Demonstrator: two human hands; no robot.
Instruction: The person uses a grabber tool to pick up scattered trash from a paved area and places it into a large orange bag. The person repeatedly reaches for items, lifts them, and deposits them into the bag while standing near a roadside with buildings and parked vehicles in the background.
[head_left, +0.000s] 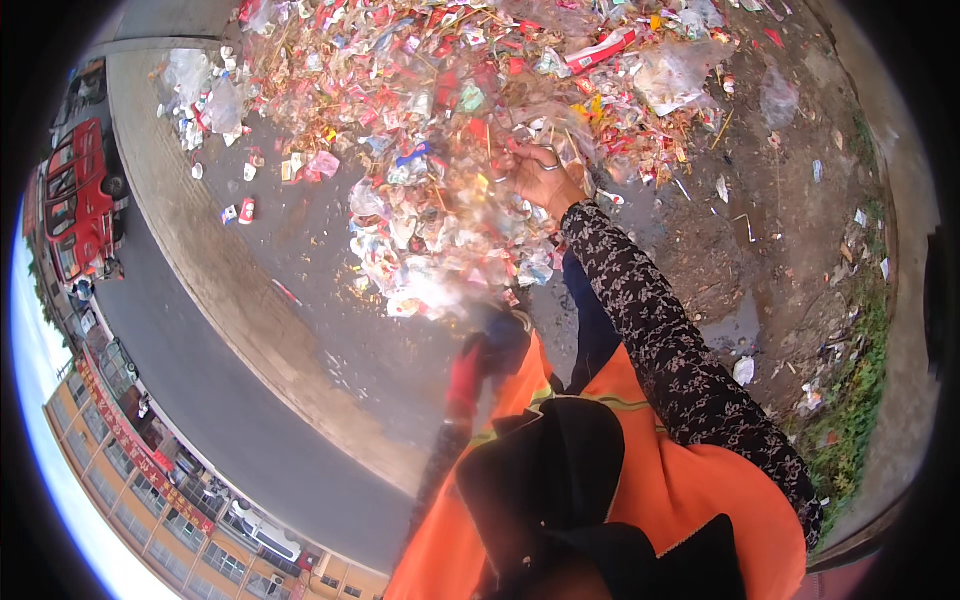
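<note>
My right hand (534, 178), bare below a black sleeve with a pale floral print, reaches over a large heap of mixed litter (420, 225). Its fingers are bent, and a curved piece of shiny metal (551, 157) lies against it; whether the hand grips this is unclear. Plastic film, paper scraps and thin sticks lie around the fingers. Lower down, my left hand (466, 379) is badly blurred, with red covering around the hand or wrist. It is close to my dark blue trouser leg, and its fingers cannot be made out.
Right of the heap, wet soil (780, 247) leads to green weeds (847, 442) and a concrete edge (907, 420). To the left, a pale kerb strip (225, 300) borders an asphalt road (247, 420). A red vehicle (75, 199) stands beyond. A red cup (247, 211) lies nearby.
</note>
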